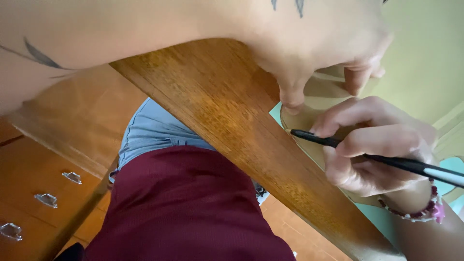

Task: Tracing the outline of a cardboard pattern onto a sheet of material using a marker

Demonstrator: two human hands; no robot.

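Wooden table edge nearest me; my left hand presses fingertips flat on tan sheet, right hand pinches black pen — keep sheet pinned, tip tight to edge.

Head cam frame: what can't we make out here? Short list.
- Tan sheet, head view: mostly covered by the left hand and right hand; its outline and any marks are hidden.
- Black pen: rear end cut off by the right frame edge; whether the tip touches the sheet is unclear.
- Brown wooden table: most of the top lies outside the frame.
- Wooden drawers with metal handles: cut by the left edge, blurred.
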